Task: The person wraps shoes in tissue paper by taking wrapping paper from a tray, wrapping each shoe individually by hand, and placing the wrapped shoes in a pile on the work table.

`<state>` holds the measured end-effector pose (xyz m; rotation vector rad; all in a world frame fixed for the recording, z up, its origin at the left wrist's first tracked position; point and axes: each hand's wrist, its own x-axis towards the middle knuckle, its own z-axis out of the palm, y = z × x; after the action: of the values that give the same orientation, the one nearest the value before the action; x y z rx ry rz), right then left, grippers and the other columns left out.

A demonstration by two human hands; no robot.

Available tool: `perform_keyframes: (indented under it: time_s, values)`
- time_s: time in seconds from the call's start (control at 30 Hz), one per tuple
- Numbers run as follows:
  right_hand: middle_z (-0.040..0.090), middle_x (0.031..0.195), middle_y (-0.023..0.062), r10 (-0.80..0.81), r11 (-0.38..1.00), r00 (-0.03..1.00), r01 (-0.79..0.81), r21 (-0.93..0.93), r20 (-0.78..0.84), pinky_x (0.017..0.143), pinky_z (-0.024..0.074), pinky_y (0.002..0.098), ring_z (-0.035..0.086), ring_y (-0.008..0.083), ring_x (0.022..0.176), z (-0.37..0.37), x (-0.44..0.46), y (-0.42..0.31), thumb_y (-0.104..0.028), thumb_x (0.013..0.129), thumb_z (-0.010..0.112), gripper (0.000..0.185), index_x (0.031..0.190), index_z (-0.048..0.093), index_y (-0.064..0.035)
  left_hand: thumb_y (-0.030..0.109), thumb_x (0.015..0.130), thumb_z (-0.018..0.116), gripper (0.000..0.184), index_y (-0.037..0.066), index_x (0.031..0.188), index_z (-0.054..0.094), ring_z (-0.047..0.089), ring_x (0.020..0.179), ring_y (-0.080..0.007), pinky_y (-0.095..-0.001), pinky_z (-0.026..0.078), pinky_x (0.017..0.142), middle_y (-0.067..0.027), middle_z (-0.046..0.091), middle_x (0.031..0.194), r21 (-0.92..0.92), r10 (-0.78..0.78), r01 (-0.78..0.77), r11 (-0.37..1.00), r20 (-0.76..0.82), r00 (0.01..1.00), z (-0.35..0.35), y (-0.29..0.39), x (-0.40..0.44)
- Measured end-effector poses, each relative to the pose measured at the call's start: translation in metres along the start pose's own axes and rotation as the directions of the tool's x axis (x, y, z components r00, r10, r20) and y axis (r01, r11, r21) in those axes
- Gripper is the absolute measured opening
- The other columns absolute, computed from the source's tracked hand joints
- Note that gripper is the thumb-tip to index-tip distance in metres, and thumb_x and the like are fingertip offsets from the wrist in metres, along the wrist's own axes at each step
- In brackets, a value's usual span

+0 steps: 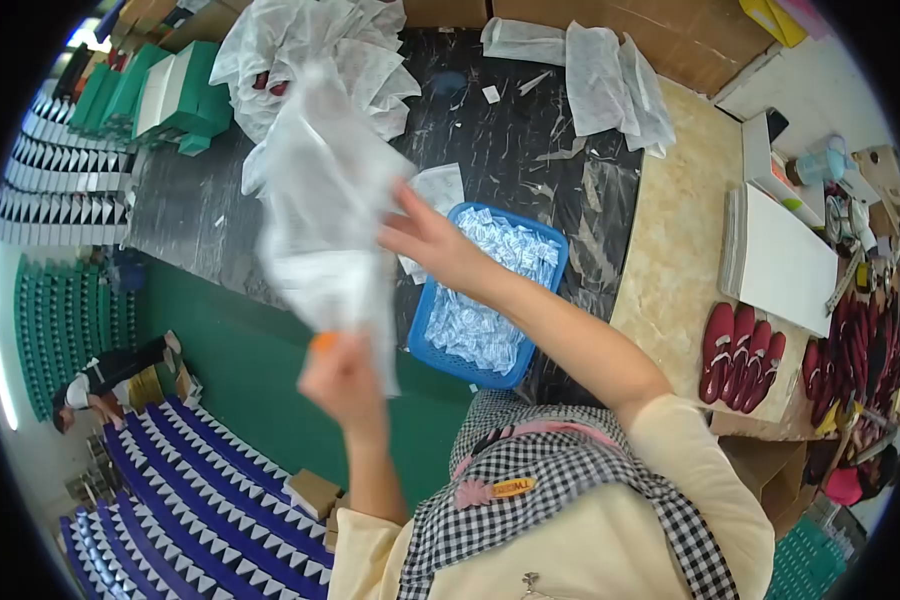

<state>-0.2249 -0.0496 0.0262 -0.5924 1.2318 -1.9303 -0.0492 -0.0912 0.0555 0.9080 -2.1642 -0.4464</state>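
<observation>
My left hand is closed at the lower edge of a white translucent bag, with an orange patch showing near the thumb. Motion smears the bag, which hangs in front of me over the table's left part. On its right edge, my right hand reaches in with fingers stretched and apart, touching or very near the bag. Just under my right forearm is a blue basket full of small white-and-blue packets. Behind the bag lies a heap of similar white bags, with dark red showing in it.
The black marbled table carries more flat white bags at its far edge. Green boxes stand at the left. Dark red shoes and a white box stack sit on the right. Another person bends over at far left.
</observation>
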Motion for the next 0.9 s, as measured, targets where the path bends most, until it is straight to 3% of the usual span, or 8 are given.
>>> perform_keyframes:
  time_s: [0.03, 0.1, 0.2, 0.37, 0.47, 0.6, 0.63, 0.9]
  values:
    - [0.063, 0.121, 0.0082, -0.065, 0.979, 0.998, 0.064, 0.192, 0.000, 0.080, 0.0504, 0.0246, 0.060, 0.0125, 0.093, 0.019, 0.012, 0.015, -0.023, 0.095, 0.059, 0.056, 0.145, 0.041, -0.0063, -0.002, 0.080, 0.065, 0.024, -0.001, 0.059, 0.054, 0.030, 0.053, -0.0122, -0.0247, 0.029, 0.047, -0.0004, 0.040, 0.053, -0.034, -0.066, 0.063, 0.997, -0.120, 0.991, -0.016, 0.005, 0.018]
    - [0.069, 0.100, 0.0041, 0.177, 0.969, 0.933, -0.110, -0.221, 0.314, 0.068, 0.0480, 0.0232, 0.058, 0.0091, 0.076, 0.020, -0.010, -0.004, -0.020, 0.091, 0.063, 0.040, 0.128, 0.061, -0.0080, -0.002, 0.084, 0.061, 0.028, -0.003, 0.060, 0.047, 0.029, 0.056, -0.0120, -0.0235, 0.030, 0.051, -0.0002, 0.037, 0.054, -0.165, -0.118, 0.099, 0.981, -0.106, 0.987, -0.027, 0.006, 0.027]
    - [0.070, 0.078, 0.0010, 0.159, 0.944, 0.950, -0.066, -0.322, 0.269, 0.060, 0.0453, 0.0223, 0.054, 0.0079, 0.063, -0.009, -0.077, 0.003, -0.016, 0.085, 0.066, 0.019, 0.101, 0.073, -0.0075, 0.000, 0.086, 0.060, 0.032, -0.003, 0.060, 0.041, 0.028, 0.059, -0.0116, -0.0228, 0.030, 0.054, 0.0005, 0.035, 0.056, -0.404, -0.139, 0.188, 0.895, 0.149, 0.979, 0.014, 0.029, -0.009]
    - [0.069, 0.070, 0.0015, 0.014, 0.941, 0.920, -0.145, -0.306, -0.392, 0.060, 0.0453, 0.0204, 0.057, 0.0099, 0.060, -0.196, -0.216, 0.006, -0.009, 0.078, 0.067, 0.013, 0.089, 0.072, -0.0033, 0.000, 0.085, 0.061, 0.036, 0.000, 0.061, 0.035, 0.024, 0.058, -0.0122, -0.0252, 0.028, 0.054, 0.0008, 0.031, 0.060, -0.372, -0.041, 0.223, 0.901, 0.440, 0.897, 0.036, 0.061, -0.057]
    - [0.070, 0.087, 0.0086, -0.318, 0.549, 0.671, -0.446, -0.707, -0.670, 0.067, 0.0485, 0.0269, 0.061, 0.0152, 0.072, -0.335, -0.347, -0.014, -0.014, 0.082, 0.063, 0.028, 0.108, 0.067, -0.0041, 0.002, 0.087, 0.061, 0.036, 0.000, 0.062, 0.036, 0.026, 0.058, -0.0112, -0.0249, 0.028, 0.054, 0.0012, 0.031, 0.059, -0.393, 0.066, 0.184, 0.901, 0.543, 0.837, 0.049, 0.080, -0.087]
    - [0.066, 0.093, 0.0223, -0.683, 0.308, 0.207, -0.788, -0.534, -0.700, 0.073, 0.0504, 0.0456, 0.062, 0.0415, 0.081, -0.552, -0.542, -0.005, -0.012, 0.083, 0.053, 0.030, 0.108, 0.060, 0.0028, 0.004, 0.088, 0.062, 0.037, 0.001, 0.062, 0.036, 0.027, 0.058, -0.0103, -0.0246, 0.028, 0.053, 0.0014, 0.032, 0.059, -0.368, 0.123, 0.149, 0.918, 0.619, 0.775, 0.079, 0.124, -0.134]
    - [0.066, 0.094, 0.0237, -0.515, 0.441, -0.125, -0.887, -0.137, -0.848, 0.074, 0.0506, 0.0468, 0.062, 0.0438, 0.084, -0.579, -0.566, -0.003, -0.014, 0.083, 0.052, 0.031, 0.106, 0.060, 0.0054, 0.004, 0.088, 0.063, 0.037, 0.001, 0.062, 0.036, 0.027, 0.058, -0.0105, -0.0246, 0.028, 0.053, 0.0014, 0.031, 0.059, -0.354, 0.116, 0.150, 0.923, 0.629, 0.769, 0.086, 0.137, -0.146]
    - [0.064, 0.104, 0.0210, -0.414, 0.358, 0.283, -0.823, -0.441, -0.865, 0.082, 0.0494, 0.0460, 0.061, 0.0417, 0.091, -0.539, -0.608, 0.077, -0.004, 0.083, 0.051, 0.041, 0.123, 0.053, -0.0009, 0.010, 0.085, 0.068, 0.040, 0.001, 0.061, 0.037, 0.027, 0.056, -0.0134, -0.0283, 0.030, 0.052, -0.0014, 0.031, 0.058, -0.282, 0.163, 0.070, 0.957, 0.719, 0.676, 0.141, 0.221, -0.226]
